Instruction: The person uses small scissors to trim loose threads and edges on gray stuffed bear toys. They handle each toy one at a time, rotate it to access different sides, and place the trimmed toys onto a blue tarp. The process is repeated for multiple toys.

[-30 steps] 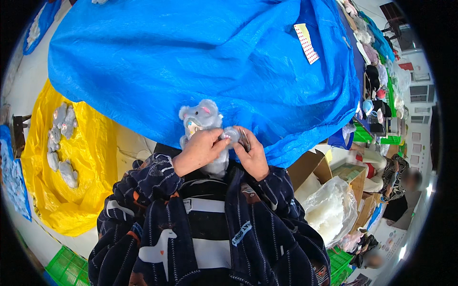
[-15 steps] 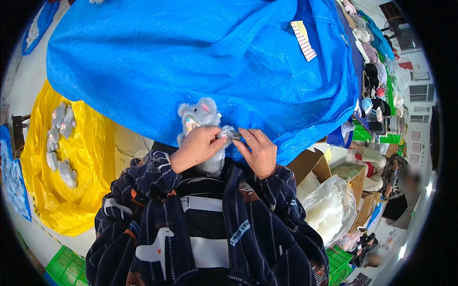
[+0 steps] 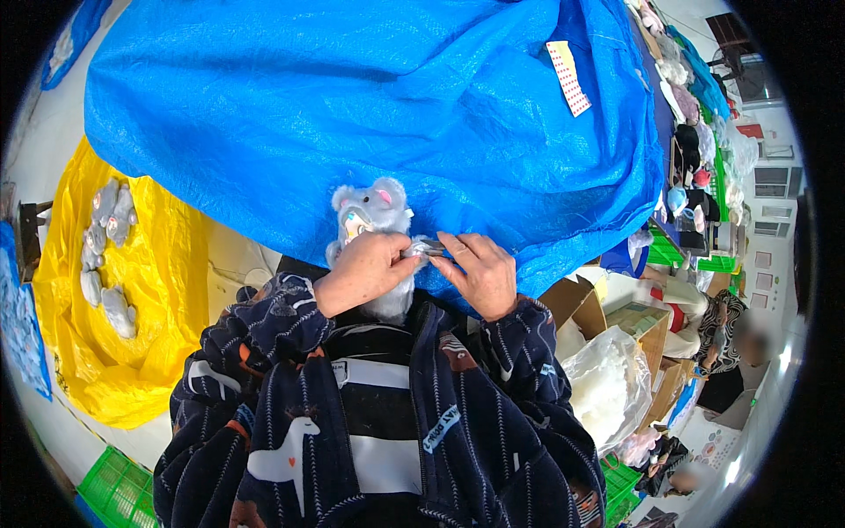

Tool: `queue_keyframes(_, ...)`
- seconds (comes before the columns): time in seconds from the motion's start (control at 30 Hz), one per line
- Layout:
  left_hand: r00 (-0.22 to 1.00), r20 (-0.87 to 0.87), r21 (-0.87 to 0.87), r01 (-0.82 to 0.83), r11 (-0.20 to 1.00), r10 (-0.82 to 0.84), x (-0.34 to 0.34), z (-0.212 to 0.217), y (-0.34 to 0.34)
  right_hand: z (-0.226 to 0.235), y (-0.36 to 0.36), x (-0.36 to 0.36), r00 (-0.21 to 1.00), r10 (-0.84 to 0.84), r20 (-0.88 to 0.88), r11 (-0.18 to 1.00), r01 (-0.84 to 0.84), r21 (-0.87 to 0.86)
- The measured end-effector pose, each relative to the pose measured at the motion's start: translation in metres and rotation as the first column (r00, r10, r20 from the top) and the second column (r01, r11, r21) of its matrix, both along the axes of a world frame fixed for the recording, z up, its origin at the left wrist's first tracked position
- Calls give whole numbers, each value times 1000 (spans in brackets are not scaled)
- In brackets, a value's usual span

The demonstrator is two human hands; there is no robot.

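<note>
A grey plush toy (image 3: 380, 204) with rounded, pink-lined ears rests against the near edge of the blue tarp (image 3: 352, 106), its head pointing away from me. My left hand (image 3: 368, 268) is closed on the toy, thumb and fingers pinching the small limb (image 3: 421, 250) at its right side. Across from it, my right hand (image 3: 481, 271) pinches a small, slim metal tool (image 3: 433, 247), whose tip meets that limb. The tool's exact kind is too small to tell. My left hand covers part of the toy's body.
Several grey plush pieces (image 3: 113, 308) lie on a yellow sheet (image 3: 167, 352) at the left. A red-dotted sticker strip (image 3: 568, 79) lies on the tarp. Right of me are a cardboard box (image 3: 576, 304) and a clear bag of white stuffing (image 3: 612, 378). A person (image 3: 722, 330) is farther right.
Both hands keep their grip at nearly the same spot. My right hand and the metal tool have shifted very slightly; the whole view has also moved a little.
</note>
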State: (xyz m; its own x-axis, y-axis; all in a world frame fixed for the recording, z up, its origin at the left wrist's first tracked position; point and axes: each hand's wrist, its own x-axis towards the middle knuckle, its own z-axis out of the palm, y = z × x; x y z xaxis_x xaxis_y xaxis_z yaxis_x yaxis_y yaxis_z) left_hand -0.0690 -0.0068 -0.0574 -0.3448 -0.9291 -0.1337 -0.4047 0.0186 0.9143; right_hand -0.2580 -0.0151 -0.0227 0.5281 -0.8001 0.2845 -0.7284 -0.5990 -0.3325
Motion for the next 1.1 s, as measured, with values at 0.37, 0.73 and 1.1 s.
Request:
queue_keyframes(0.37,997,75,-119,6,993,3,4,-7,2,10,-11,5,972,182,-146,983,-186,-12)
queue_keyframes(0.73,994,-108,5,23,1000,-23,5,-8,-1,-29,15,14,898,-212,386,919,49,392)
queue_keyframes(1.1,997,-65,58,52,997,-48,-5,-14,18,-19,26,19,762,-166,626,951,-44,305)
